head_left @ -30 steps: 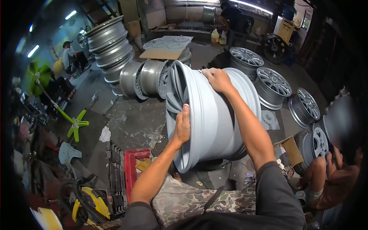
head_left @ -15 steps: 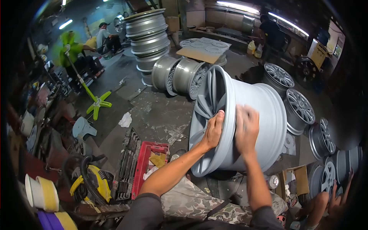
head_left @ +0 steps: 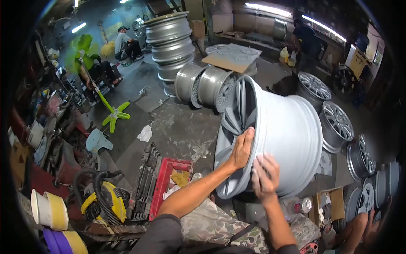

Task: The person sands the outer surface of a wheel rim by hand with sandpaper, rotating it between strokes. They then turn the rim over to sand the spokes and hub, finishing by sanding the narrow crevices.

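A large grey alloy wheel (head_left: 287, 135) stands tilted on its side in front of me, its spoked face turned to the left. My left hand (head_left: 242, 149) grips the front edge of this wheel, thumb up along the lip and fingers reaching in by the spokes. On the outer side, my right hand (head_left: 266, 175) has its bent fingers pressed together against the barrel close to the lip. Slight blur covers those fingertips, and whatever may lie under them is hidden. Camouflage trousers (head_left: 211, 220) show beneath the wheel.
A red toolbox (head_left: 158, 180) and a yellow-black vacuum (head_left: 111, 201) sit at lower left. Wheels are stacked (head_left: 171, 46) behind; more wheels (head_left: 337, 120) line the right. A green fan (head_left: 114, 115) stands at left. A can (head_left: 302, 206) and a cardboard box (head_left: 336, 203) are at lower right.
My right hand has slid down along the wheel's barrel, nearer to the lip. My left hand keeps its hold on the edge. The whole view has shifted slightly.
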Action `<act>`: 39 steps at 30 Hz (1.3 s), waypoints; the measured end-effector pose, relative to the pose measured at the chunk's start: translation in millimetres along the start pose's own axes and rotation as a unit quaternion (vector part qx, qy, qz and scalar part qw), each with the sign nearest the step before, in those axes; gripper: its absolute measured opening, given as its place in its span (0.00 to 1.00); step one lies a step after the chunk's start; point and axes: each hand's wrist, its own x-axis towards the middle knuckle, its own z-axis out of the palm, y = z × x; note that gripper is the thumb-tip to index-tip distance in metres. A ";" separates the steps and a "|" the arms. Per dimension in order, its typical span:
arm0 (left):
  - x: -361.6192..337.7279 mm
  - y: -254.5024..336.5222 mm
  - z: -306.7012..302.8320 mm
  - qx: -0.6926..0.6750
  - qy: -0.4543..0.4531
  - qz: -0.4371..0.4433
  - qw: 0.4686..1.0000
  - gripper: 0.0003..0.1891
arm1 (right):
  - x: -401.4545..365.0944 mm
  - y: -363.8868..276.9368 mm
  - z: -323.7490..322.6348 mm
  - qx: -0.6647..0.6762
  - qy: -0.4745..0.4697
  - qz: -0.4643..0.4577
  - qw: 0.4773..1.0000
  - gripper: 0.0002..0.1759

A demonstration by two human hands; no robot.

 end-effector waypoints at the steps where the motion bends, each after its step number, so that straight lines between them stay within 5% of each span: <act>1: 1.5 -5.5 -2.4 0.009 -0.010 -0.016 1.000 0.33 | 17.4 7.1 -1.0 0.000 0.003 -0.001 1.000 0.14; 6: 3.6 -1.4 -4.6 0.035 0.004 -0.014 0.999 0.35 | 173.7 84.6 32.3 0.012 -0.048 -0.001 0.999 0.15; 9: 0.0 7.7 -3.0 0.004 -0.009 -0.026 1.000 0.37 | 211.0 150.8 82.4 0.061 -0.102 0.147 0.982 0.17; 13: 7.4 -12.1 -2.0 0.064 0.000 0.014 0.998 0.40 | 154.5 58.3 40.9 0.102 0.005 0.137 0.985 0.14; 15: 9.9 -19.0 18.2 0.048 0.138 0.130 0.981 0.39 | 80.2 1.9 30.7 0.104 0.071 0.127 0.984 0.12; 16: 6.6 -13.9 13.1 0.047 0.136 0.126 0.981 0.39 | 49.9 -14.6 22.7 0.070 0.076 0.059 0.993 0.13; 18: -2.0 1.3 -6.1 -0.015 -0.028 -0.006 0.999 0.35 | 35.0 -20.0 12.2 0.053 0.058 0.012 0.997 0.13; 20: -0.9 -12.3 -8.1 0.000 -0.027 0.012 1.000 0.34 | 52.8 -4.4 11.1 0.038 0.038 -0.008 0.999 0.14; 22: 4.9 -1.8 8.2 -0.031 0.043 0.052 0.997 0.34 | 115.0 12.9 16.4 0.071 0.011 0.079 0.994 0.14; 23: 4.0 -9.3 -3.5 -0.028 -0.005 -0.024 0.999 0.34 | 148.7 39.4 25.4 0.055 0.004 0.032 0.998 0.14; 26: 3.5 -11.3 -10.3 0.020 -0.030 -0.038 0.999 0.34 | 227.2 122.8 80.2 0.095 -0.093 0.179 0.975 0.13; 29: 3.4 -5.2 -5.5 0.045 0.014 0.035 0.998 0.38 | 244.3 183.6 121.6 0.141 -0.151 0.207 0.956 0.15; 31: 3.3 0.7 -9.8 0.061 0.006 0.044 0.997 0.37 | 229.9 164.0 103.1 0.039 -0.144 0.170 0.974 0.19; 33: 4.2 1.4 -13.9 0.073 0.020 0.072 0.995 0.32 | 185.7 106.5 60.1 0.139 -0.040 0.101 0.984 0.16; 35: 4.2 -2.2 -19.4 0.067 0.041 0.092 0.993 0.27 | 130.2 42.5 19.4 0.052 -0.004 0.052 0.997 0.13; 39: 10.2 -7.6 -36.1 0.075 0.075 0.052 0.993 0.25 | 43.6 4.7 -1.9 -0.018 -0.017 -0.029 0.999 0.13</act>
